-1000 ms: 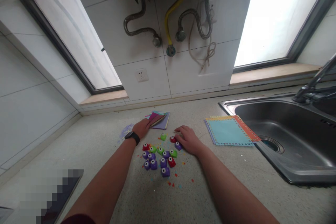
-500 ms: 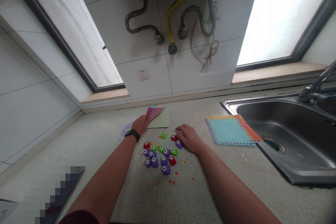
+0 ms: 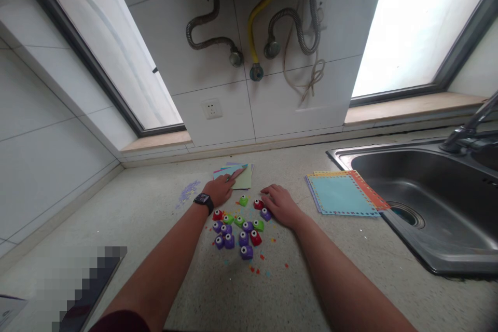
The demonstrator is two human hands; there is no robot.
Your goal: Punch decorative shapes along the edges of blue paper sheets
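My left hand (image 3: 220, 190), with a watch on its wrist, is closed on the edge of a pink sheet of paper (image 3: 237, 171), which is lifted and tilted over a small paper stack. In this stack a blue sheet (image 3: 222, 171) and a pale green sheet (image 3: 244, 180) show. My right hand (image 3: 280, 204) lies on the counter with fingers stretched out, holding nothing. By its fingers are a red craft punch (image 3: 258, 204) and a purple craft punch (image 3: 265, 213). Several more red, green and purple punches (image 3: 243, 238) stand between my forearms.
On the right, a stack of sheets with punched edges (image 3: 338, 194) reaches the rim of a steel sink (image 3: 424, 254). Purple paper bits (image 3: 189, 193) lie left of my left hand, and coloured bits are scattered around the punches. A pixelated dark panel (image 3: 89, 285) is at lower left.
My left hand has moved right and toward me, bringing the pink sheet's edge across the stack. More of the blue sheet now shows. The right hand has stayed in place.
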